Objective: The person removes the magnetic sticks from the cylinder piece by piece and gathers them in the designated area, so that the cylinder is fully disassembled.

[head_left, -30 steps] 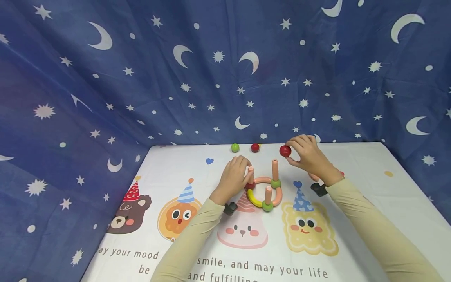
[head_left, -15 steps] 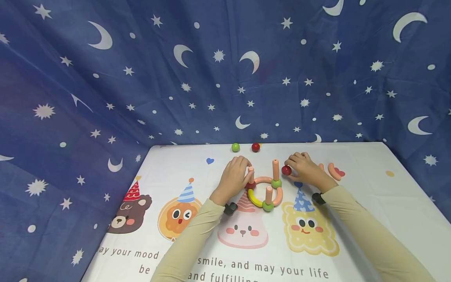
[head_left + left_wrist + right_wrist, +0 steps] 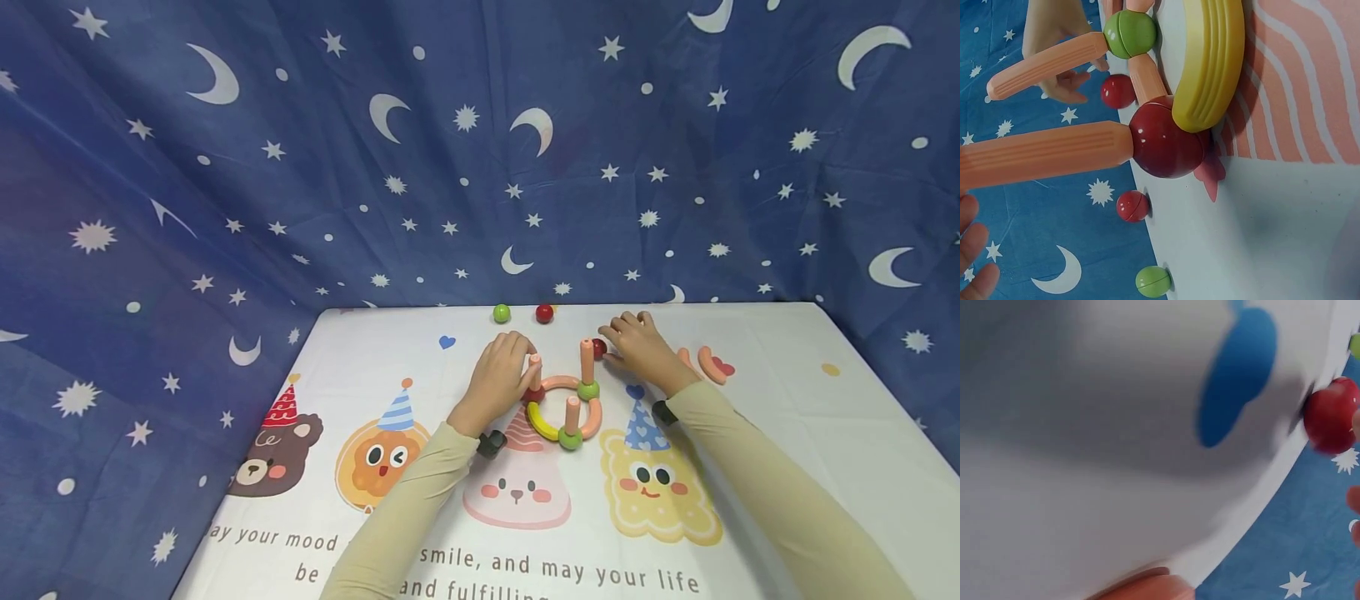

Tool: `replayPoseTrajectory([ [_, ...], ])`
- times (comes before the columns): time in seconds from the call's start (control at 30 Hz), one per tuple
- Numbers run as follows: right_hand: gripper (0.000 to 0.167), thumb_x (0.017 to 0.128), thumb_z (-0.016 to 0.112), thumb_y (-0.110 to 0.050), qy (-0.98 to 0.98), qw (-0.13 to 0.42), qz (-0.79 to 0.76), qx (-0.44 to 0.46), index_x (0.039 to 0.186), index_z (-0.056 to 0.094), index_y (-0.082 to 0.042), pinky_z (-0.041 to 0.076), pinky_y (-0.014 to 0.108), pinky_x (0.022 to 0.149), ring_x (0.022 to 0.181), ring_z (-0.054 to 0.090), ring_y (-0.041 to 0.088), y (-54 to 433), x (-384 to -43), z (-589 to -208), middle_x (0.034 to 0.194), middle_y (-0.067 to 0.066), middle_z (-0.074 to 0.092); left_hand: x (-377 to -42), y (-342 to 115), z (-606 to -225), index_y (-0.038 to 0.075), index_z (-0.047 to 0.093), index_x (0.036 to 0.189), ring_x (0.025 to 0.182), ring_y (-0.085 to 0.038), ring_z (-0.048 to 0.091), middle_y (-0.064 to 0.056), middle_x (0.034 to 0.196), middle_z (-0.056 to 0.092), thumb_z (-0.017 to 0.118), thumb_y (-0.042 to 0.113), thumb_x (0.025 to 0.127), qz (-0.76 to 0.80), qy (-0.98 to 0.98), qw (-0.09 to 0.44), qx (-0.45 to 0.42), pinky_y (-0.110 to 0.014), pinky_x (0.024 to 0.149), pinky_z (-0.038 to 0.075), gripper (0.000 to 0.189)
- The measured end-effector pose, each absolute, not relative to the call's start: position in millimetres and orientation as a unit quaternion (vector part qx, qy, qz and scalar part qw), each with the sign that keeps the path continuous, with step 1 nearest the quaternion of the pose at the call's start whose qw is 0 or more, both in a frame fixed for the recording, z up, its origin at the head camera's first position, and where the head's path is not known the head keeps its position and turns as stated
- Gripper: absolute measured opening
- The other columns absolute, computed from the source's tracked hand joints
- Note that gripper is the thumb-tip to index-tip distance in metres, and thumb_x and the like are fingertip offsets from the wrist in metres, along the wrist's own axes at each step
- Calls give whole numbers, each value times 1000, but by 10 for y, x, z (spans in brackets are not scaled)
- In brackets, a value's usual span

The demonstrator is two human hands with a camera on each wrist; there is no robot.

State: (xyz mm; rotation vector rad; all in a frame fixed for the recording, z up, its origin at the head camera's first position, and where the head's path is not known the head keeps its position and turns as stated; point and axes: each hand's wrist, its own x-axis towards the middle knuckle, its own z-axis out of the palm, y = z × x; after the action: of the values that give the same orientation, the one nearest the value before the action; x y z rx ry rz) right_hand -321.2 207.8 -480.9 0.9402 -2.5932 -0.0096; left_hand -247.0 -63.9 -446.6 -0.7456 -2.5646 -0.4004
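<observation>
Nearest, two beige sleeves (image 3: 408, 512) are stretched over a white printed cloth (image 3: 588, 508); lettering and party-hatted figures are seen on it. A small black device (image 3: 491, 444) is worn at each wrist. Ahead, a ring (image 3: 539, 423) is set on the cloth, its curved orange and yellow pieces joined by a red joint (image 3: 533, 395) and two green joints (image 3: 570, 439). An orange rod is borne upright by each joint. The rod at the red joint (image 3: 535, 371) is held near its top by the left hand (image 3: 491, 383), fingers and thumb curled about it. The right hand (image 3: 641, 354) is kept right of the far rod (image 3: 587, 362), fingers spread and loosely bent. A loose red ball (image 3: 600, 348) is placed by its fingertips, partly hidden by that rod; whether it is touched cannot be told. Two curved orange pieces (image 3: 711, 364) are laid farther right. At the far edge, a second red ball (image 3: 544, 313) and a green ball (image 3: 501, 313) are noted, set apart. Beyond, a blue curtain (image 3: 420, 208) is hung, moons and stars printed on it.
</observation>
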Motion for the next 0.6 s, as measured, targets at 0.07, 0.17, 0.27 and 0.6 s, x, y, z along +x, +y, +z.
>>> replayPoseTrajectory([
  [0.07,40,74,79,-24,-926,196,0,322,107,63,-7,36,51,84,92,54,29,2056,-3223,-4787,94,11,63,-2472,-641,-4464,9,54,101,90,-17,51,-2,98,56,57,26,93,-146,-927,217,-270,-29,82,45,19],
  [0.17,40,74,79,-24,-930,196,9,311,107,63,-7,36,51,85,93,53,30,2052,-3220,-4758,94,12,63,-2467,-641,-4457,9,54,101,90,-17,51,-3,98,55,57,26,92,-147,-926,217,-270,-29,81,45,19],
  [0.27,42,74,78,-24,-935,190,16,299,109,63,-7,35,52,86,95,53,30,2069,-3203,-4729,96,12,63,-2462,-641,-4455,9,54,101,90,-16,51,-2,98,56,58,26,92,-145,-926,219,-270,-29,80,45,19],
  [0.6,42,75,78,-23,-927,223,69,294,110,62,-5,32,56,87,97,51,32,2087,-3001,-4538,99,15,64,-2469,-644,-4466,9,55,100,88,-16,51,-2,98,57,59,26,92,-148,-924,224,-274,-27,78,45,19],
])
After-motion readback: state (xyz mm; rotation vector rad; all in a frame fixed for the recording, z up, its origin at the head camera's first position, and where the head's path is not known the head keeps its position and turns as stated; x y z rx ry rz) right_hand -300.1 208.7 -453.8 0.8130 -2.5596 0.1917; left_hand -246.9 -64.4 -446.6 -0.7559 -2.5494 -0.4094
